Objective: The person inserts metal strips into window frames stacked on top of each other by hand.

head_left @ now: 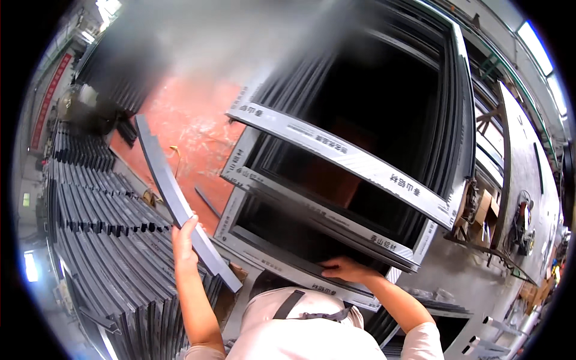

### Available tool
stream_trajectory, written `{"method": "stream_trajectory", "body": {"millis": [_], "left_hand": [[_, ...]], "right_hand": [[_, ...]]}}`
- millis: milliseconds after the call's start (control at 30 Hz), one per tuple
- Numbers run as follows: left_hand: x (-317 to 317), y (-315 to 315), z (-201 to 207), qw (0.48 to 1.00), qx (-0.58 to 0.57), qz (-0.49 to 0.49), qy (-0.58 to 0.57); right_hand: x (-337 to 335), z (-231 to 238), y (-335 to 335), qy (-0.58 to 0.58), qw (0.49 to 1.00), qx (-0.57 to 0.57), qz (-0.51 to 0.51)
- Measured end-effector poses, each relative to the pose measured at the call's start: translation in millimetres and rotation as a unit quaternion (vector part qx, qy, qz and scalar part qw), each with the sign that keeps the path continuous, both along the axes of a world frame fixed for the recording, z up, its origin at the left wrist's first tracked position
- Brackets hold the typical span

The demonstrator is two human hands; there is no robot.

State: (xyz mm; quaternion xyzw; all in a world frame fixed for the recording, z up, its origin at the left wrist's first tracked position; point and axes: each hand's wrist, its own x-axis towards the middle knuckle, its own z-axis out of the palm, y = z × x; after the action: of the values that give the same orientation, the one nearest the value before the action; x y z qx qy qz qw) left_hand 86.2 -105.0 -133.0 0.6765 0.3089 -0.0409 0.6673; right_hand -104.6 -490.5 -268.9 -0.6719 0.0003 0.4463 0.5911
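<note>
A long grey metal profile (174, 195) slants across the left side, its far end over the red floor. My left hand (185, 237) is closed around it toward its near end. To the right stands a stack of dark rectangular frames (336, 147) with light printed film on their faces. The nearest, lowest frame (270, 264) lies just before my body. My right hand (347, 269) is at that frame's inner edge, fingers pointing left and bent against the bar. Part of its grip is hidden behind the hand.
Many dark profiles (114, 240) are stacked in rows along my left. Red flooring (195, 114) shows between the stacks, with a loose thin strip (207, 201) on it. A pale board (528, 174) with a dark coiled tool (523, 222) stands at right, beside a cardboard box (485, 210).
</note>
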Motion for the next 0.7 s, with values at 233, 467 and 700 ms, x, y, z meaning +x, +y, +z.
{"method": "stream_trajectory", "body": {"millis": [233, 467, 700], "left_hand": [[-18.5, 16.7, 4.6, 0.998, -0.005, 0.041, -0.045], [-20.3, 37.2, -20.4, 0.999, 0.026, 0.045, -0.003], [-10.4, 69.2, -61.4, 0.999, 0.044, -0.013, 0.010]], "right_hand": [[-17.4, 35.7, 27.3, -0.198, 0.958, -0.206, -0.015], [-8.9, 86.1, 55.4, -0.255, 0.904, -0.343, 0.022], [-33.2, 79.6, 72.8, -0.332, 0.862, -0.372, -0.091]]}}
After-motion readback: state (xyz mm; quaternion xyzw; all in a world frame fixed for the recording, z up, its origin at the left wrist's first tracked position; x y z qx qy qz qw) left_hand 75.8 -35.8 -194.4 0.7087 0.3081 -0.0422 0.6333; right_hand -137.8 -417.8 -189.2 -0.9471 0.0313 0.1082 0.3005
